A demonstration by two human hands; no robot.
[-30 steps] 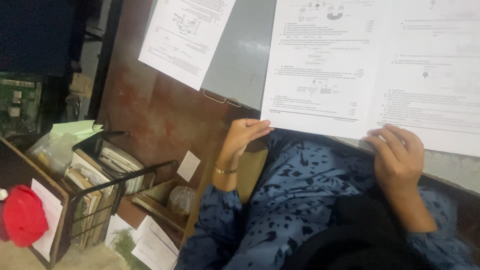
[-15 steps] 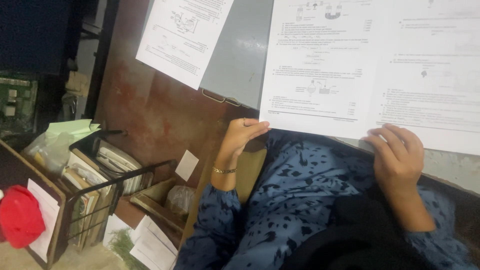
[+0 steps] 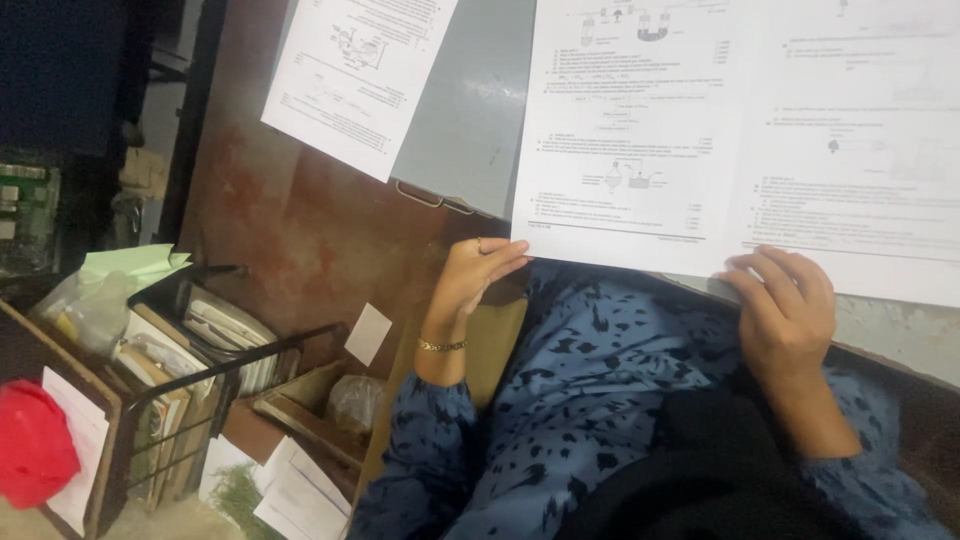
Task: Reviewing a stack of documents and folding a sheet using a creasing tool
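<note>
Across the reddish-brown desk [image 3: 300,230] lie one grey folder [image 3: 470,110] and two printed sheets: a small sheet [image 3: 350,80] and the wide sheet [image 3: 740,140]. Left hand [image 3: 470,275] and right hand [image 3: 785,310] each pinch the wide sheet's near edge. Everything has drifted slightly leftward since earlier; grips unchanged.

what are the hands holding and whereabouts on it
Both hold the wide printed sheet by its near edge: the left hand at the near left corner, the right hand further right along that edge.
</note>
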